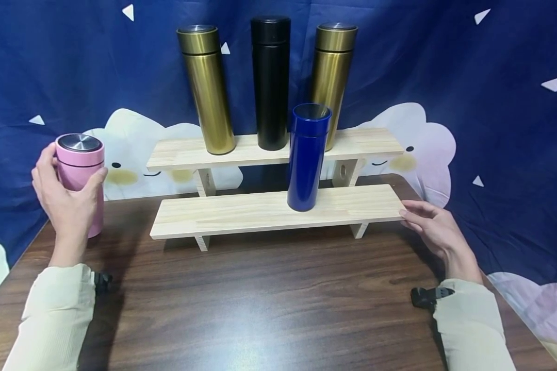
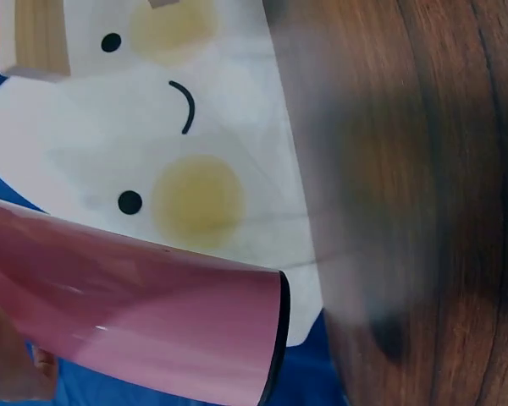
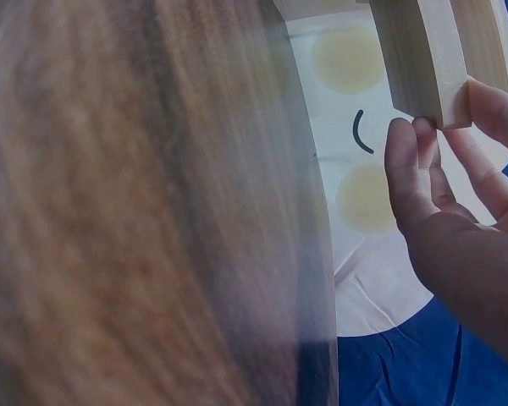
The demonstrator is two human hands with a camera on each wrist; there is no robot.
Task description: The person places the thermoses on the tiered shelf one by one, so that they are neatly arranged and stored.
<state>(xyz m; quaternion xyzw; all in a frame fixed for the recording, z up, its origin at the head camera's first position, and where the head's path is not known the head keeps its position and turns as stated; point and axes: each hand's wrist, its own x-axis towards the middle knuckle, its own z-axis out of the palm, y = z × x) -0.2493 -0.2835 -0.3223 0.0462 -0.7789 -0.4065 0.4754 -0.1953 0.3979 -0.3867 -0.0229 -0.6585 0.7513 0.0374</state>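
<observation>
My left hand grips a pink thermos bottle by its upper part, at the far left of the head view. The bottle is upright with a shiny dark-rimmed lid; its black-edged base shows in the left wrist view, and whether it touches the table I cannot tell. At the other side, my right hand pinches the right end of the lower board of a two-tier wooden shelf. On that board stands a blue thermos bottle. Fingertips show at the board's end in the right wrist view.
Two gold bottles and a black bottle between them stand on the upper board. Behind hangs a dark blue curtain printed with clouds. The shelf rests toward the back of a brown wooden table.
</observation>
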